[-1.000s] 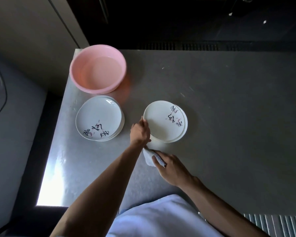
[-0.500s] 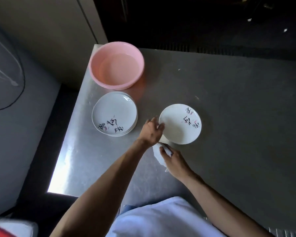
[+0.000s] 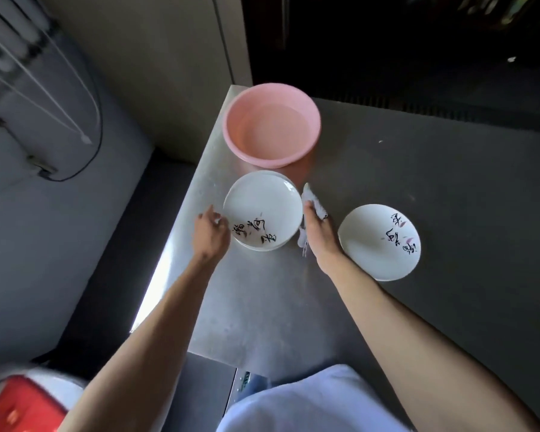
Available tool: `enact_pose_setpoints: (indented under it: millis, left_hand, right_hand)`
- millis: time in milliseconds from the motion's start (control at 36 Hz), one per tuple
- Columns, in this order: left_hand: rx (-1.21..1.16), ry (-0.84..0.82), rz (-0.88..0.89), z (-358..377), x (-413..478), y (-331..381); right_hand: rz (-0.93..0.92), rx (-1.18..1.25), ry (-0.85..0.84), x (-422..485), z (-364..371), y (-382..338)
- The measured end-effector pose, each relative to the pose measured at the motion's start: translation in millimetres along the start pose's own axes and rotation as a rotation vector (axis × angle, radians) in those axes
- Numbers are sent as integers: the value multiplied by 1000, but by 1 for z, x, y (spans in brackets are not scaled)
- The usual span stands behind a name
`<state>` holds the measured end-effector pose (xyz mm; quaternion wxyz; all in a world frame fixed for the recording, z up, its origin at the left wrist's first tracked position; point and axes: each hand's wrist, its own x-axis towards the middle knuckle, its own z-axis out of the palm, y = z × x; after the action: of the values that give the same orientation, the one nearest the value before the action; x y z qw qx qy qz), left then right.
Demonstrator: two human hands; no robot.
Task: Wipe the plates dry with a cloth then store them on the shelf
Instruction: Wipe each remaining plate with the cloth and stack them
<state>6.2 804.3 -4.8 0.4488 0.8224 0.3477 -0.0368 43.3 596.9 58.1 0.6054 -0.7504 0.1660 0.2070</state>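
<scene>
1. Both hands have left the single plate (image 3: 379, 241), right of the stack of plates (image 3: 262, 210), and flank the stack.
2. The left hand (image 3: 211, 235), fingers curled, is at its left rim; grip unclear.
3. The right hand (image 3: 320, 236) grips the cloth (image 3: 313, 202) at its right rim, cloth lengthwise far-to-near.
4. The stack's lettering sits at its near edge.

The grey desk (image 3: 449, 182) carries a pink basin (image 3: 240, 120) at its far left corner. Just nearer stands a stack of white plates (image 3: 262, 207). A single white plate (image 3: 374, 244) lies to its right, apart.
</scene>
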Motion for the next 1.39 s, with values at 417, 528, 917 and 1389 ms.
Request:
enact_pose_setpoints:
  millis: [417,528,917,1389]
  left_hand:
    - [-249,-15,157,-1,-5,-7]
    - [-280,-13,174,4,-11,1]
    - [-732,-352,32,37,-72,54]
    - [-557,-585,-124,83,-160,-20]
  right_hand:
    - [79,39,75,5,7,-3]
    - [144,132,120,-1,4,-8]
    - [27,165,307,-10,-63,19]
    - [-290,-577,-2,-75,-62,141]
